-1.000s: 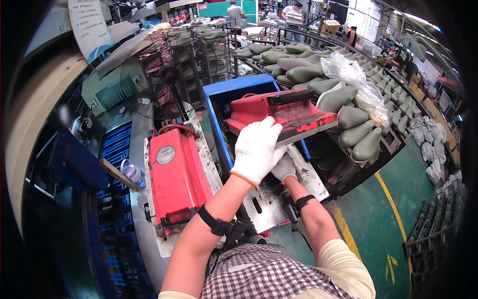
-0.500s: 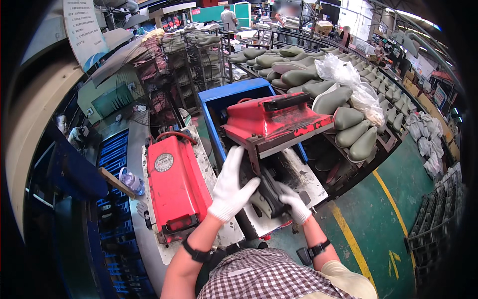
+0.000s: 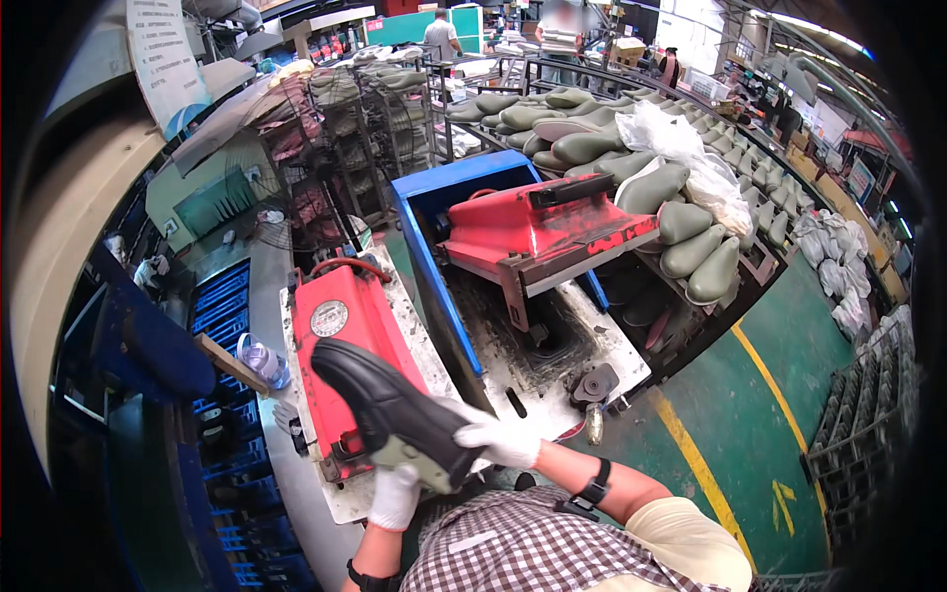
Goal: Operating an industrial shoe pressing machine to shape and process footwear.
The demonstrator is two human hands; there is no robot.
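A black shoe (image 3: 390, 405) with a green shoe last (image 3: 412, 459) inside its opening is held up in front of my apron, its toe pointing to the far left. My left hand (image 3: 395, 498), in a white knit glove, grips the last from below, at the opening; its fingers are partly hidden. My gloved right hand (image 3: 501, 437) is closed on the heel end. Beyond the shoe lies a closed red machine cover (image 3: 340, 321), partly covered by the toe. To its right, a second red cover (image 3: 552, 232) is raised over a worn white machine bed (image 3: 592, 331).
A blue housing (image 3: 464, 173) surrounds the raised cover. A rack of green shoe lasts (image 3: 691, 252) with white plastic bags (image 3: 681, 148) stands at the right. A plastic bottle (image 3: 261, 360) is at the left. Yellow lines (image 3: 691, 464) mark the green floor. Other people stand far back.
The shoe has come out from under the raised cover and moved left, toward me. My left hand went down to the last's end; my right hand swung left onto the heel.
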